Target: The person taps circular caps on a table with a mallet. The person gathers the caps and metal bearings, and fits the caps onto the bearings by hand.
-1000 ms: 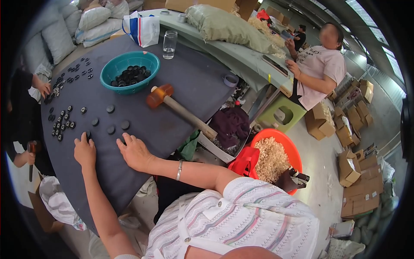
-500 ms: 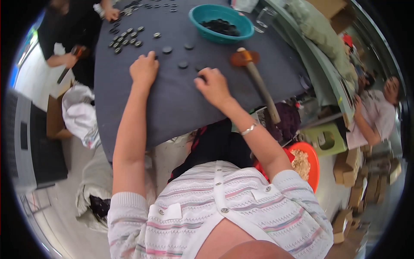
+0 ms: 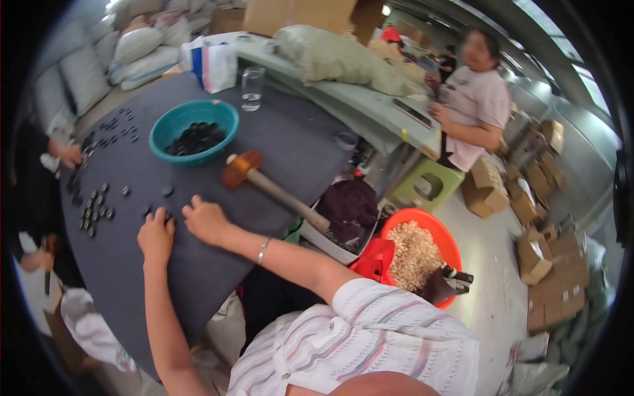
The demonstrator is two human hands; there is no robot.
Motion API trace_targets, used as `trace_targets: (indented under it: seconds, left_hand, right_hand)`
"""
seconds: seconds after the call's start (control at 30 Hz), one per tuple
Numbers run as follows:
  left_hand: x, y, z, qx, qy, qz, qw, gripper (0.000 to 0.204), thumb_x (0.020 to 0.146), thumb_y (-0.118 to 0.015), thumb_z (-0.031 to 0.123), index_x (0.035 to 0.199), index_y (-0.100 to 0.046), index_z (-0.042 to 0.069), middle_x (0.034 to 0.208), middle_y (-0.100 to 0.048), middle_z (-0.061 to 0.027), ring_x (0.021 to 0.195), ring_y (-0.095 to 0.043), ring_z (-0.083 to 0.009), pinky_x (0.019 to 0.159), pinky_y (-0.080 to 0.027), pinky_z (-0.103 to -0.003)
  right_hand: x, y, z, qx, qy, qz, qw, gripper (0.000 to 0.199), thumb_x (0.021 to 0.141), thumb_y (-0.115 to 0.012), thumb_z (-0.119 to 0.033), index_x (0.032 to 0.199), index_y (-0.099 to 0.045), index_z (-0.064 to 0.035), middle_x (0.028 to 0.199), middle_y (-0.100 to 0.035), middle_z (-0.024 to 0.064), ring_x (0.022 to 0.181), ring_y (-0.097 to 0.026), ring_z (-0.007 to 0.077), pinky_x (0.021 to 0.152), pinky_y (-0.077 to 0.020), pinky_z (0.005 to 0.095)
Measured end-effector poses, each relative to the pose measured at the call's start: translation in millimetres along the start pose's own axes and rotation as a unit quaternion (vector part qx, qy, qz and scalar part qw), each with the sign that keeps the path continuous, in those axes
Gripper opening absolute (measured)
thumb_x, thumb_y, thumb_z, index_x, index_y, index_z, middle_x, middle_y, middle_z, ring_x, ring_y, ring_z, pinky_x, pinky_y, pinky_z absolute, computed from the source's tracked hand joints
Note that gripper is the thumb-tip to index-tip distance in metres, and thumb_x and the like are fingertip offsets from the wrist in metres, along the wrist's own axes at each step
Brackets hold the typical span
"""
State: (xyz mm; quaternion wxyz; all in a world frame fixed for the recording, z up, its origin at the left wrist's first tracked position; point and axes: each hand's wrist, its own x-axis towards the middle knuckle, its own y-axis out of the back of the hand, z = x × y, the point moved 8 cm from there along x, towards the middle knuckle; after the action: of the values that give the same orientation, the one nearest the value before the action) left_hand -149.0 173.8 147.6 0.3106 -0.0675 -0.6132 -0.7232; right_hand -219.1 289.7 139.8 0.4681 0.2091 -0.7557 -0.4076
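My left hand [image 3: 157, 234] rests on the dark grey cloth, its fingers bent down around a small black disc [image 3: 169, 217] that is partly hidden. Against its fingertips on the left lies another black disc [image 3: 146, 211]. Just to the right is my right hand [image 3: 207, 220], palm down, fingers bent and slightly apart, with no piece visible in them. A single dark disc [image 3: 168, 191] lies flat beyond both hands. Farther off, a teal bowl [image 3: 158, 142] holds a heap of black pieces.
A mallet [image 3: 284, 195] with an amber head lies right of the bowl, near a drinking glass [image 3: 251, 92]. Several ring-shaped pieces [image 3: 92, 214] spread to the left, by another person's hand [image 3: 70, 156]. An orange tub [image 3: 456, 254] stands on the floor; a person [image 3: 472, 99] stands behind a bench.
The view has swung to the right, bringing the bench and standing person into fuller sight. My hands have come closer together, and the right one has moved toward the left among the discs.
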Motion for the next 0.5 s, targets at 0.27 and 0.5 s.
trace_targets:
  seconds: [0.27,0.5]
  left_hand:
    - [-2,-7,23,0.019,-0.089,0.004,0.996,0.023,0.082,-0.072,0.021,0.102,-0.065,0.011,0.092,-0.059,-0.0142,0.072,-0.065,-0.0335,0.06,-0.051,-0.044]
    - [-1,-10,8,-0.002,-0.058,0.025,0.998,0.021,0.084,-0.071,0.021,0.103,-0.066,0.011,0.087,-0.059,-0.0158,0.07,-0.064,-0.0321,0.061,-0.05,-0.043]
  right_hand:
    - [-2,-6,6,0.038,-0.015,0.001,0.999,0.021,0.081,-0.068,-0.019,0.089,-0.058,-0.0023,0.091,-0.057,0.0197,0.075,-0.065,0.0351,0.067,-0.0543,0.0441]
    - [-1,-2,5,0.037,-0.022,-0.001,0.999,0.021,0.079,-0.068,-0.018,0.088,-0.058,-0.0017,0.089,-0.058,0.0191,0.074,-0.065,0.0354,0.067,-0.0545,0.0438]
